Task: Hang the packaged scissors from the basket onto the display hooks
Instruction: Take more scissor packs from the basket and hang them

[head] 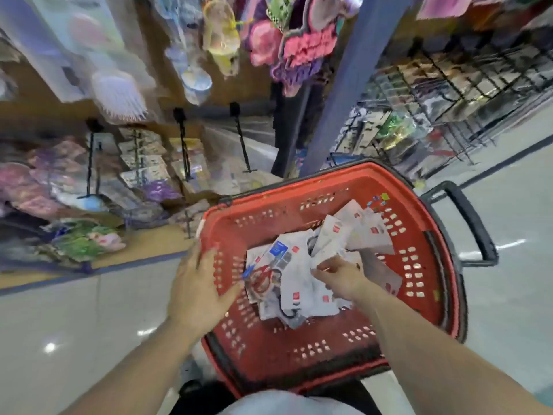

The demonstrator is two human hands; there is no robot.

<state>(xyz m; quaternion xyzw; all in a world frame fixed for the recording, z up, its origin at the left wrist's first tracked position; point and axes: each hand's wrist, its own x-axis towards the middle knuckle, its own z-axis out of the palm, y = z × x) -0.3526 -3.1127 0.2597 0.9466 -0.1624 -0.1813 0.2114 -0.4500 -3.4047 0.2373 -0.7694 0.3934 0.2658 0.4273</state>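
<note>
Head view, left hand (199,283) flat on basket (302,178), right hand (339,277) pinching packaged scissors (294,280) inside

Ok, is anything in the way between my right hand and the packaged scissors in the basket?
Nothing visible. The right hand touches the packaged scissors piled in the open red basket; the left hand rests on its left rim.

No text reading clearly anywhere; motion blur smearing whole view. Scissor packs (299,283) in basket (260,205) showing small red square logos and one blue label, lettering too blurred. Pink hanging sign (308,46) at top carrying large letters, smearing past reading. Tiny coloured stickers (378,199) sitting on basket wall, unreadable.
</note>
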